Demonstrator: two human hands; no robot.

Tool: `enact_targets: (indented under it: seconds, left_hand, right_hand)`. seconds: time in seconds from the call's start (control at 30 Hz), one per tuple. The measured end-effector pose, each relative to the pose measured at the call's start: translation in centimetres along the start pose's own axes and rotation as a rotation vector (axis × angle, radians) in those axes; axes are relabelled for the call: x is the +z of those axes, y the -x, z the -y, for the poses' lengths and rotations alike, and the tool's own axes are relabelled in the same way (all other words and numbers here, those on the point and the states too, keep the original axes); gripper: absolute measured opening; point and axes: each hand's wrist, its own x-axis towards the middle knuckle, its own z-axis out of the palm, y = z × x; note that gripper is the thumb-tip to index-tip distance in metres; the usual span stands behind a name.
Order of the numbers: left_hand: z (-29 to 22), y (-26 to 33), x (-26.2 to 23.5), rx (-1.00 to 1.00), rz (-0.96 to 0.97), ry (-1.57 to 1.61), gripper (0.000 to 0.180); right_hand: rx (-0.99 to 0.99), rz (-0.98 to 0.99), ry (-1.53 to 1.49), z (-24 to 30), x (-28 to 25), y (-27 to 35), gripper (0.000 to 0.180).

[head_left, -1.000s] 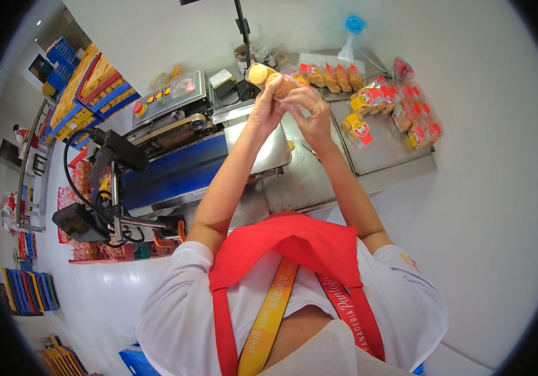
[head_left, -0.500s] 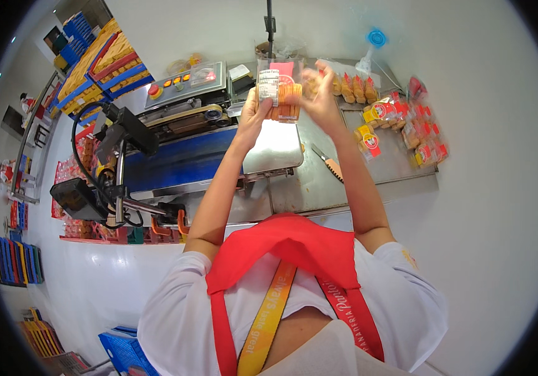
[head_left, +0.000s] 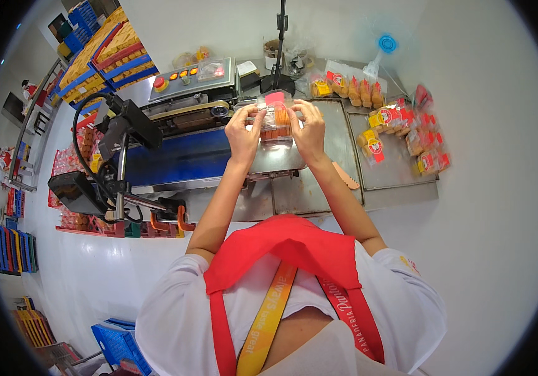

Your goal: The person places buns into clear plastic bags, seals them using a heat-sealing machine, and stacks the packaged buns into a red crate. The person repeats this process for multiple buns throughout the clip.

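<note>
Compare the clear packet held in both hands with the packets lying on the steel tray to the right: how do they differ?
The held packet is lifted off the table, gripped by the left hand and right hand; the tray packets lie loose and untouched. The held packet is single; the tray packets form a scattered group. Both hold orange-brown baked goods in clear wrapping.

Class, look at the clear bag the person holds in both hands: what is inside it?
Inside the clear bag, orange-brown baked pieces show in a row. The left hand and right hand cover its sides, so their count is hidden.
</note>
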Motion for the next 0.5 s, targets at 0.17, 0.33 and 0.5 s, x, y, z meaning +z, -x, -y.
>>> enact_targets:
  seconds: [0.17,0.33,0.5]
  left_hand:
    - [0.8,-0.4,-0.2,-0.142,0.063,0.086,0.012]
    - [4.6,-1.4,-0.4,-0.441,0.224,0.577,0.015]
    - [5.7,-3.1,-0.8,-0.528,0.383,0.679,0.016]
  right_hand:
    - [0.448,0.134,-0.327,0.0,0.1,-0.1,0.01]
    - [0.411,0.202,-0.505,-2.9,1.1,-0.2,0.009]
    - [0.628,0.327,-0.835,-4.6,1.5,-1.8,0.012]
